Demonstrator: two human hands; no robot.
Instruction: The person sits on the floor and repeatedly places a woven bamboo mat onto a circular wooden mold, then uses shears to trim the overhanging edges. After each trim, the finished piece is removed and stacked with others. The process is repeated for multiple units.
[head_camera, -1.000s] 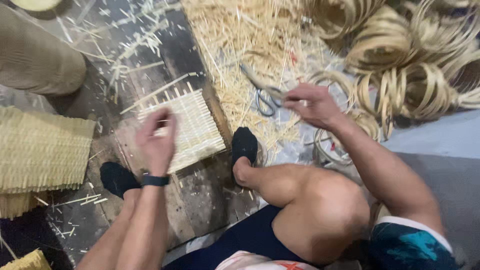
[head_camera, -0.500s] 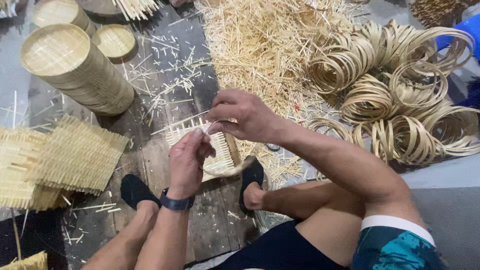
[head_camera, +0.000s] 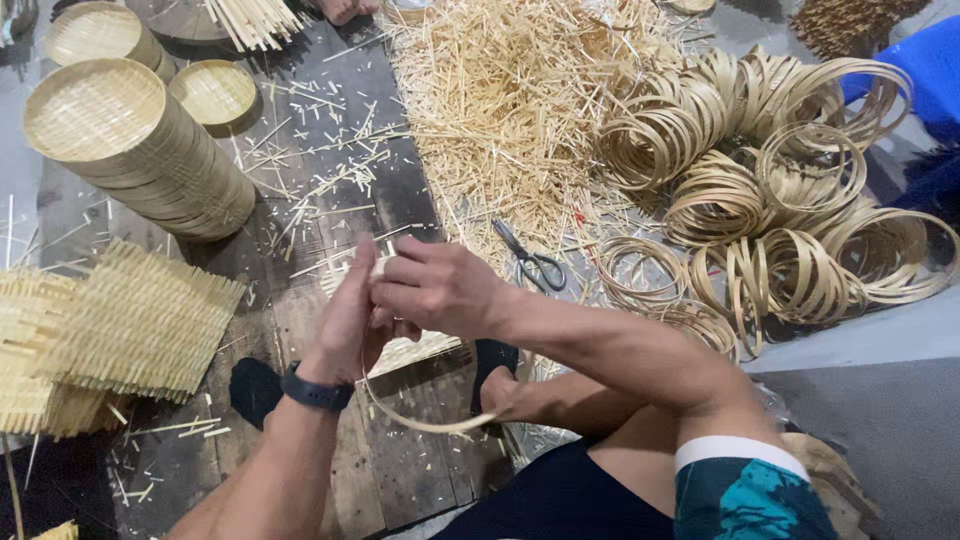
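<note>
While your hands meet over the dark boards, your left hand has its fingers curled tight on a thin bamboo hoop that loops down toward your foot. Your right hand closes its fingers over the same spot, partly covering a woven mat beneath. Scissors lie just beyond, beside loose splints; stacked round trays and hoop coils stand well apart.
</note>
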